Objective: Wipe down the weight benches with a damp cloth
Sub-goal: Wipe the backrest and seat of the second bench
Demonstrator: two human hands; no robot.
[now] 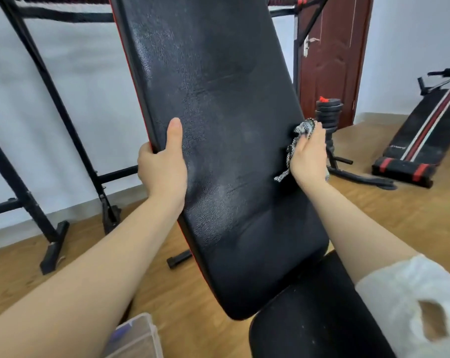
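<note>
Wooden floor (399, 215) carrying the weight bench (231, 125), a black rack (55, 244), stacked weight plates (328, 109), a sit-up board (425, 130), a clear box (136, 339).

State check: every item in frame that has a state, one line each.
backrest pad, raised to a steep incline, streaky sheen on its face.
cloth, bunched, pressed against the pad's right edge.
left hand, grips the pad's left edge, thumb on the face.
right hand, holds the cloth.
seat pad, speckled with pale spots.
door, closed.
</note>
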